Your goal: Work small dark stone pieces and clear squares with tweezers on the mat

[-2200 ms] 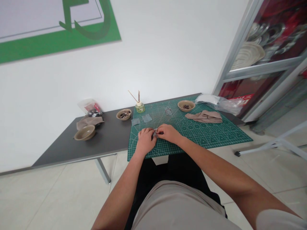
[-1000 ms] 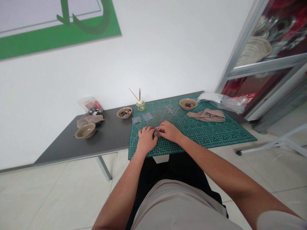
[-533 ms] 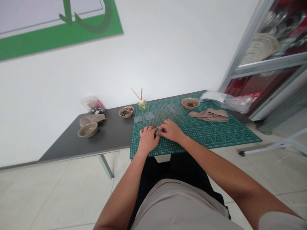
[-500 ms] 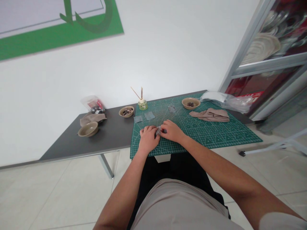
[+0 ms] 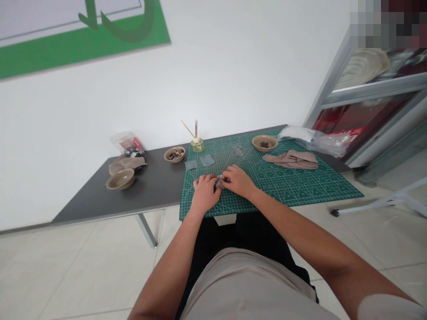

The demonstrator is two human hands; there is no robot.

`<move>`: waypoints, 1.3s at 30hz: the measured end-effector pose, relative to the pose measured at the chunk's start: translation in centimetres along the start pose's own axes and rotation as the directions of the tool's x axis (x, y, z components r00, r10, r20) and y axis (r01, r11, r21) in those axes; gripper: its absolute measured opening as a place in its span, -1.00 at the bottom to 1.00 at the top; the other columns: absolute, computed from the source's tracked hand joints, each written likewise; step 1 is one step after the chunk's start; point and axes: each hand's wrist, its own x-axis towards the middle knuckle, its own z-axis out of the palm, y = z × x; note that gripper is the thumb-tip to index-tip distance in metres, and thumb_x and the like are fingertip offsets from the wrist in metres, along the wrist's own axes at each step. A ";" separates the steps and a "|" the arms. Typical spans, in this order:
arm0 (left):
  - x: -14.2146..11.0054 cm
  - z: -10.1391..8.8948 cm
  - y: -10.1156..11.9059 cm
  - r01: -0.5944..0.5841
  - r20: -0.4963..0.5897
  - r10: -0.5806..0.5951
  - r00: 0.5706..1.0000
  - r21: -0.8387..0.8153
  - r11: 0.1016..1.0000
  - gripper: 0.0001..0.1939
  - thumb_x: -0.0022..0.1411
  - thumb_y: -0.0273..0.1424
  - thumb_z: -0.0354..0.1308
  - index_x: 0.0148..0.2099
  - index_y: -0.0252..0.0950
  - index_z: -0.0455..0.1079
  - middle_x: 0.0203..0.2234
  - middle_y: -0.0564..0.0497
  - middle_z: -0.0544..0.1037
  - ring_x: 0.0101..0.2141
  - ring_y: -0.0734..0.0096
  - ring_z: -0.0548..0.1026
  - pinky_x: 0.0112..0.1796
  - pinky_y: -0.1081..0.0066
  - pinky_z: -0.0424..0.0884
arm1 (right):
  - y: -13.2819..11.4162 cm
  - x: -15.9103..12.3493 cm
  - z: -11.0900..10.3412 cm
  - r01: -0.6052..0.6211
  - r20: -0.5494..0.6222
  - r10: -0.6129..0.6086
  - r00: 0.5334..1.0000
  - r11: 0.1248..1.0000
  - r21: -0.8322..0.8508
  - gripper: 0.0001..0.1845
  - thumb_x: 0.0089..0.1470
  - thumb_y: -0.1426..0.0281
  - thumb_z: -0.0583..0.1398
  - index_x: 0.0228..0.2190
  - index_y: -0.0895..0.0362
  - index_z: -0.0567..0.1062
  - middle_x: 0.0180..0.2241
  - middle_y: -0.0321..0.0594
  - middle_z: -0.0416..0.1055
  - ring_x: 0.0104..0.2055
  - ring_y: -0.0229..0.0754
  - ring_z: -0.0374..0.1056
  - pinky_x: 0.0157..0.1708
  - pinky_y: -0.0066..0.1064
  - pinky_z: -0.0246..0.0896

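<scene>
Low over the front of the green cutting mat [image 5: 283, 186], my two hands meet at a small grey translucent pouch [image 5: 219, 181]. The fingers of my left hand [image 5: 205, 191] are closed on its left side. From the right, the bent thumb and fingers of my right hand [image 5: 238, 181] pinch its other side. Fingers cover most of the pouch, and something dark shows beside it, too small to name. Beyond the hands lie similar flat grey squares: one at the left [image 5: 191, 166], another beside it [image 5: 207, 160] and a third farther right [image 5: 238, 151].
Behind the mat stand a reed diffuser [image 5: 197, 145] and a bowl of small brown pieces [image 5: 264, 143]. Another filled bowl [image 5: 175, 154] is left of the mat, near an empty-looking bowl [image 5: 120, 179]. A brown cloth [image 5: 293, 160] and plastic bag [image 5: 313, 138] lie right.
The fingers of my right hand have shifted slightly at the pouch, and less of the dark piece shows. My left hand keeps its grip. The view has moved a little.
</scene>
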 end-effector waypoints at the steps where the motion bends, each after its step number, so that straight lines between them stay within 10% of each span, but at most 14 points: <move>1: 0.0 0.0 0.0 0.000 0.000 0.000 1.000 0.002 1.000 -0.69 0.30 -0.31 0.01 0.04 -0.16 0.43 0.03 -0.07 0.48 0.06 0.13 0.30 0.04 0.07 0.17 | 0.0 0.0 0.0 -0.015 -0.008 0.015 1.000 1.000 -0.020 -0.85 0.07 0.41 0.24 -0.52 0.12 0.43 -0.43 -0.23 0.28 -0.27 -0.11 0.16 -0.21 -0.30 0.09; 15: 0.0 0.0 -0.1 0.003 0.001 -0.003 1.000 0.018 1.000 -0.69 0.30 -0.30 0.02 0.04 -0.14 0.43 0.03 -0.05 0.48 0.05 0.11 0.30 0.01 0.05 0.19 | 0.0 0.0 -0.2 0.097 0.071 -0.101 0.992 0.994 0.054 -0.88 0.11 0.41 0.20 -0.47 0.11 0.43 -0.42 -0.25 0.28 -0.27 -0.13 0.16 -0.19 -0.32 0.07; 33: -0.1 0.1 -0.1 -0.019 -0.025 0.020 0.999 0.017 1.000 -0.70 0.30 -0.31 0.02 0.03 -0.17 0.43 0.02 -0.05 0.50 0.03 0.12 0.32 -0.03 0.07 0.18 | -0.2 -0.1 0.1 -0.056 0.000 0.056 0.998 0.997 -0.045 -0.84 0.13 0.43 0.19 -0.49 0.13 0.39 -0.41 -0.23 0.26 -0.26 -0.13 0.18 -0.25 -0.35 0.07; 39: 0.0 0.2 -0.2 -0.020 -0.040 0.021 0.999 0.011 1.000 -0.71 0.30 -0.31 0.02 0.01 -0.16 0.44 0.00 -0.05 0.51 0.03 0.12 0.33 -0.02 0.07 0.18 | 0.1 0.1 -0.1 0.093 0.068 -0.097 0.993 0.994 0.062 -0.87 0.12 0.42 0.22 -0.47 0.12 0.46 -0.42 -0.26 0.30 -0.28 -0.15 0.19 -0.19 -0.34 0.08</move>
